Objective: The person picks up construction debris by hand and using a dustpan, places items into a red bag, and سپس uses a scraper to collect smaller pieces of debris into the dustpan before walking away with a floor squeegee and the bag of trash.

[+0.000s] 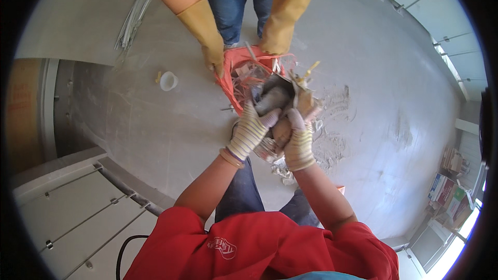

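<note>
My left hand (250, 130), in a striped knit glove, is on a bundle of dusty, crumpled debris (274, 95). My right hand (300, 140), gloved alike, grips the near right side of the same bundle. The bundle is partly blurred, and what it is made of is hard to tell. It is over the near right edge of a red bag (227, 79) that holds tangled strips and scraps (245, 74). A co-worker's hands in tan rubber gloves (212, 52) hold the bag's far rim on both sides.
A small white cup (169, 81) stands on the grey floor (155, 124) at left. Long thin strips (134, 19) lie at upper left. Dirt smears (338, 124) and rubble bits (287, 177) are near my right hand. Cardboard boxes (447, 196) are stacked at far right.
</note>
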Available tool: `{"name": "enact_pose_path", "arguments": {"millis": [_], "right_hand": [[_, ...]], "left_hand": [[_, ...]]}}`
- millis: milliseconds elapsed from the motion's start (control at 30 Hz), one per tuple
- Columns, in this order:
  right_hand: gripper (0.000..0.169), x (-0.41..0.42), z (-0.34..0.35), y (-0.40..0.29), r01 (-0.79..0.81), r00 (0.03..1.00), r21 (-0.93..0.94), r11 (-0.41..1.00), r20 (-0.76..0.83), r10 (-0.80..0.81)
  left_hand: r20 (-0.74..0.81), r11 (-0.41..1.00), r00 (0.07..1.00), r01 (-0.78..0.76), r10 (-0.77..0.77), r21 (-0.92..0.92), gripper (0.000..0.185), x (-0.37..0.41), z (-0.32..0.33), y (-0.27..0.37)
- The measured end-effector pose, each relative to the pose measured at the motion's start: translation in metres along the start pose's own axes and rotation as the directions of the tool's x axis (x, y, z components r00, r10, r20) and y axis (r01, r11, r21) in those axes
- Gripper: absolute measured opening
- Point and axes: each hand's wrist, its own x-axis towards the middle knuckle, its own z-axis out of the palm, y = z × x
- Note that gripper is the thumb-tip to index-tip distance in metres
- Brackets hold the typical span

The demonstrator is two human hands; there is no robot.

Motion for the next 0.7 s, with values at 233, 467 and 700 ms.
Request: {"name": "enact_pose_path", "arguments": {"millis": [233, 467, 700], "right_hand": [[0.058, 0.085, 0.056, 0.069, 0.118, 0.985, 0.001, 0.993, 0.125, -0.117], [0.045, 0.192, -0.013, 0.160, 0.382, 0.923, -0.461, 0.801, 0.228, -0.309], [0.057, 0.240, -0.025, 0.187, 0.052, 0.989, -0.977, 0.209, 0.022, -0.145]], "left_hand": [[-0.167, 0.985, 0.976, -0.156, 0.142, -0.077, 0.081, 0.078, -0.087, -0.051], [-0.147, 0.931, 0.962, -0.176, 0.232, 0.320, 0.067, 0.136, -0.099, -0.118], [0.060, 0.348, 0.995, -0.085, 0.084, 0.934, 0.070, 0.154, -0.130, -0.130]]}}
